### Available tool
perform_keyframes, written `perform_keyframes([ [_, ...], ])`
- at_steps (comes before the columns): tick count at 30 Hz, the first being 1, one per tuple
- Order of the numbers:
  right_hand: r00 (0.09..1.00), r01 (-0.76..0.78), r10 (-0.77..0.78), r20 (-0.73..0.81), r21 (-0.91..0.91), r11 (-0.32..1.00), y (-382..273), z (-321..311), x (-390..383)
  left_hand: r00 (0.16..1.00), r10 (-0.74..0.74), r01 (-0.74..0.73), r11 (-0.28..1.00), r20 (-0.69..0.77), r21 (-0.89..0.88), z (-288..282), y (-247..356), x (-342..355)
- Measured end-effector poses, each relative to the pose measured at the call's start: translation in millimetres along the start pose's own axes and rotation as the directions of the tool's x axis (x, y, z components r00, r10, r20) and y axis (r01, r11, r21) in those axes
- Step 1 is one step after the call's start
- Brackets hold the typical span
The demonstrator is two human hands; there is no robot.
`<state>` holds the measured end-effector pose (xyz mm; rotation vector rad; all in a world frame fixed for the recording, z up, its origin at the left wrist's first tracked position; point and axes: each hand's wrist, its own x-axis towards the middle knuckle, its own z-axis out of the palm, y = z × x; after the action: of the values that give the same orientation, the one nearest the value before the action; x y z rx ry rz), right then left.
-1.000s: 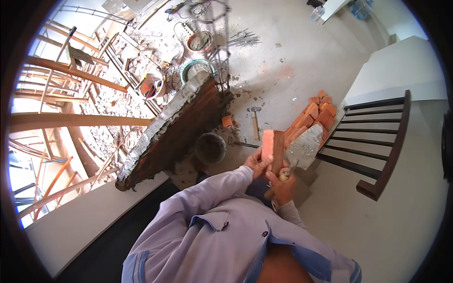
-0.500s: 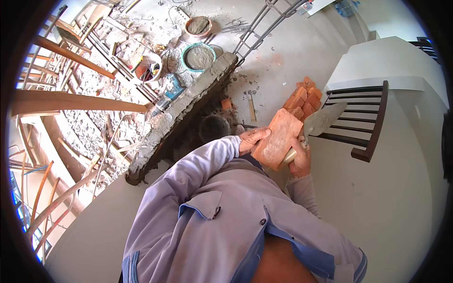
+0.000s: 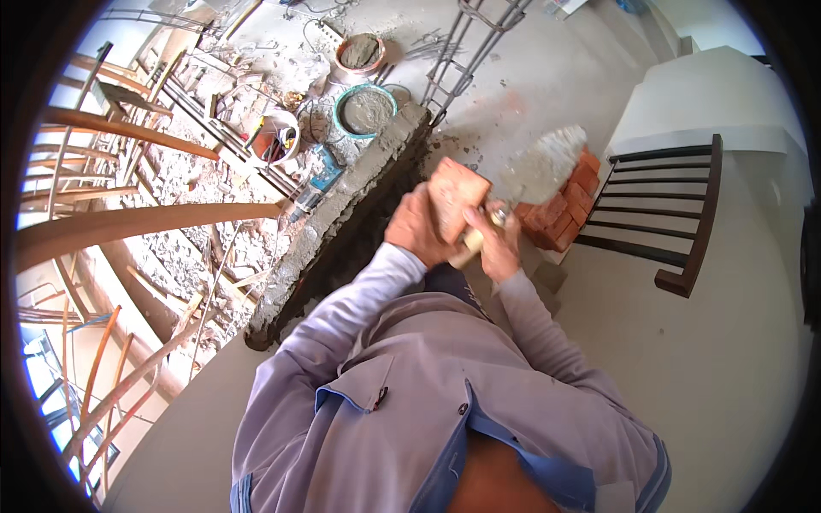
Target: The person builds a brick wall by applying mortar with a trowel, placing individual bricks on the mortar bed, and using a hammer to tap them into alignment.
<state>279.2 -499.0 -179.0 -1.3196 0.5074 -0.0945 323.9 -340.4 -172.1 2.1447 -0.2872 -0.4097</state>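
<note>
My left hand point(image 3: 410, 227) grips an orange-red brick point(image 3: 456, 192) held up in front of me. My right hand point(image 3: 499, 241) is closed on the wooden handle of a trowel point(image 3: 543, 167), with its thumb against the brick. The trowel's pale, mortar-smeared blade points up and to the right, blurred by motion. Just beyond the brick, to the left, runs a low wall point(image 3: 376, 171) with rough mortar along its top. A pile of red bricks point(image 3: 560, 222) lies to the right, partly behind the trowel.
A blue power drill point(image 3: 323, 175), a bucket of tools point(image 3: 275, 135) and two tubs of mortar point(image 3: 366, 112) are beyond the wall. Timber poles and rubble point(image 3: 192, 282) fill the left. A rebar cage point(image 3: 470, 51) rises at the back. A dark railing point(image 3: 650, 229) stands on the right.
The brick has risen and moved left from its place half a second ago, my left hand with it. The trowel blade has swung upward, and my right hand has moved up and left.
</note>
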Motion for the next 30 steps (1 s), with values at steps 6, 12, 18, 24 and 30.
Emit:
perform_keyframes([
  [6,0.964,-0.25,0.247,-0.103,-0.018,0.968,2,-60,25,0.99,0.034,0.006,0.959,-0.134,0.283,-28,-86,92],
  [12,0.79,-0.61,0.563,-0.242,-0.227,0.759,68,-185,3,0.992,0.019,0.027,0.936,-0.128,0.35,-20,-129,175],
  [18,0.704,-0.709,0.645,-0.296,-0.342,0.617,72,-214,-6,0.988,-0.032,0.088,0.922,-0.153,0.377,-6,-143,207],
  [24,0.71,-0.611,0.676,-0.199,-0.65,0.451,63,-219,15,0.988,-0.074,0.126,0.897,-0.138,0.424,4,-151,214],
  [30,0.759,-0.514,0.639,-0.121,-0.714,0.475,49,-193,31,0.988,-0.091,0.135,0.898,-0.123,0.419,5,-146,216],
])
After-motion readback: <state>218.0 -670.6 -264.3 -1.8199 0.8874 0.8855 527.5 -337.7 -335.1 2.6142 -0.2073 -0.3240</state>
